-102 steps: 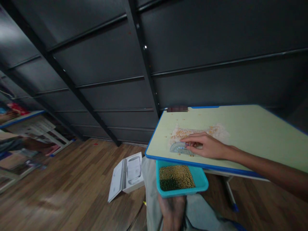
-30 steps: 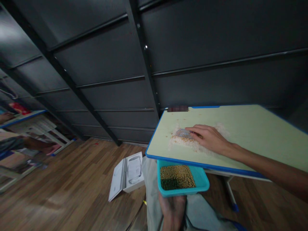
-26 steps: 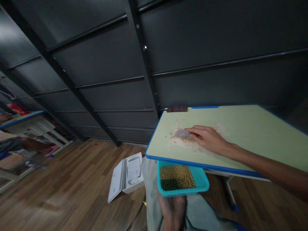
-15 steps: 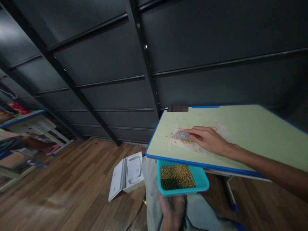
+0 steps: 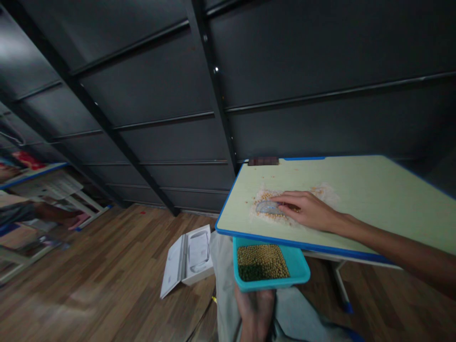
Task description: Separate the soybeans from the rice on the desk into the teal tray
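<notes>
My right hand (image 5: 308, 208) rests low over the table top (image 5: 363, 190), its fingers stretched to the left and the thumb apart from them. At its fingertips lies a greyish, see-through-looking flat patch (image 5: 266, 207), whose kind I cannot make out. Small yellow beans (image 5: 274, 216) and pale powder surround it, and some beans show between thumb and fingers. Below the table's front edge, my left hand (image 5: 255, 304) holds up a turquoise tray (image 5: 298, 271) from underneath; its fingers are hidden. Inside the tray are yellow beans (image 5: 267, 256) and a smaller heap of green ones (image 5: 251, 272).
A second patch of powder (image 5: 326, 192) lies right of my hand. A dark block (image 5: 262, 161) sits at the table's back edge. An open white box (image 5: 197, 256) stands on the wooden floor. Dark panels rise behind. At far left another person's leg (image 5: 53, 213) shows under a table.
My right hand has drawn back a little to the right and down, uncovering more beans around the grey patch. The left hand and tray stay put.
</notes>
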{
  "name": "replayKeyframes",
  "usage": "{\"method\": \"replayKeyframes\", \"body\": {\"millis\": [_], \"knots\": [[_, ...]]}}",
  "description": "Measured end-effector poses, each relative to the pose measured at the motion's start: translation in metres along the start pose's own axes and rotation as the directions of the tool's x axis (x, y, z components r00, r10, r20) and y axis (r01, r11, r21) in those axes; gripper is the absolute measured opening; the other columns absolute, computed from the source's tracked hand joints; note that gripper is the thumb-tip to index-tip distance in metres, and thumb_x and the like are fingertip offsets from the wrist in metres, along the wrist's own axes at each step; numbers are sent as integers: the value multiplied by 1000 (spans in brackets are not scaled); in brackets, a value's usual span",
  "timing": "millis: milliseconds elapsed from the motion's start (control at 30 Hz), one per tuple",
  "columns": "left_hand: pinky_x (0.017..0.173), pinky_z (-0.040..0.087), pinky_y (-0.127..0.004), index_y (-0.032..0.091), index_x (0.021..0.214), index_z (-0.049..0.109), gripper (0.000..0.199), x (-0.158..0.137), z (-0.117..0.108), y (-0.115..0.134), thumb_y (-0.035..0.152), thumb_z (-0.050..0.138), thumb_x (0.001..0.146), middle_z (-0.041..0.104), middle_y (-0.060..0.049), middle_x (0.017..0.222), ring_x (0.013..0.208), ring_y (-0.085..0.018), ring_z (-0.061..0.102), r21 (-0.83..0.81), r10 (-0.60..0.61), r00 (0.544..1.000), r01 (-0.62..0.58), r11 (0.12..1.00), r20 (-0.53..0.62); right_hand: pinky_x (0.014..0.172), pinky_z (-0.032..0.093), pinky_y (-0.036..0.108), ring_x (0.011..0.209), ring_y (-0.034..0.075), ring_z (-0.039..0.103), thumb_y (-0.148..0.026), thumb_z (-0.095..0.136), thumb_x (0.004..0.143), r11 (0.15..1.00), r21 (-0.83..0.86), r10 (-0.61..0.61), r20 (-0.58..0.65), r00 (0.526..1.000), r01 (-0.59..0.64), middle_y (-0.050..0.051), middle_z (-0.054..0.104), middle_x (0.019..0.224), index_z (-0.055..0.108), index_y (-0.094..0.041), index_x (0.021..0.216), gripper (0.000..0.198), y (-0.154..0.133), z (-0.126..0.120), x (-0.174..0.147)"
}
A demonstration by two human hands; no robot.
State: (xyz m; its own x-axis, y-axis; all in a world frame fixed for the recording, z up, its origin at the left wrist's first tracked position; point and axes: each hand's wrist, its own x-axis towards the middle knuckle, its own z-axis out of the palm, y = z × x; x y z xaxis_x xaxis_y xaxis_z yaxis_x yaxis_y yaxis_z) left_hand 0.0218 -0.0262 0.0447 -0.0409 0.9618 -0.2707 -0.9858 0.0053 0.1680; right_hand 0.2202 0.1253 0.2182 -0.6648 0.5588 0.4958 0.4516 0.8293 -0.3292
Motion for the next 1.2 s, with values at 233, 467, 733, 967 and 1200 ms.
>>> {"method": "replayKeyframes", "body": {"millis": [233,467,733,967,1200], "knots": [[116,42,-56,28,120,75,43,-2,6,0,15,43,95,75,-8,128,129,-27,63,-41,7,999,-8,999,-41,96,57,43,108,22,71,-21,53,102,998,23,-68,38,997,67,6,75,122,65,-28,137,38,-4,-1,0],[116,42,-57,29,121,75,40,0,2,-1,18,44,97,75,-8,128,128,-27,63,-29,1,1000,-1,1000,-25,96,56,41,107,22,71,-25,53,104,996,57,-73,34,997,71,6,76,120,67,-27,136,35,-6,-2,0],[116,43,-56,30,123,74,43,0,2,1,18,42,97,74,-7,130,127,-27,64,-9,-22,1000,22,1000,18,96,55,40,100,20,72,-26,54,104,989,112,-102,63,993,95,6,77,113,68,-25,134,33,-9,-2,1],[114,45,-56,30,122,74,36,0,-1,0,25,45,101,75,-8,128,121,-28,68,-30,4,999,-5,1000,-32,93,55,37,98,19,72,-28,57,103,979,172,-119,65,991,107,6,77,111,70,-24,131,31,-11,-3,-1],[116,42,-58,32,119,76,35,-1,3,-2,24,47,100,76,-7,125,124,-28,66,-25,19,999,-19,1000,-33,88,56,34,97,19,73,-28,57,103,980,164,-136,124,983,115,7,78,112,70,-24,131,31,-11,-1,-2]]}}
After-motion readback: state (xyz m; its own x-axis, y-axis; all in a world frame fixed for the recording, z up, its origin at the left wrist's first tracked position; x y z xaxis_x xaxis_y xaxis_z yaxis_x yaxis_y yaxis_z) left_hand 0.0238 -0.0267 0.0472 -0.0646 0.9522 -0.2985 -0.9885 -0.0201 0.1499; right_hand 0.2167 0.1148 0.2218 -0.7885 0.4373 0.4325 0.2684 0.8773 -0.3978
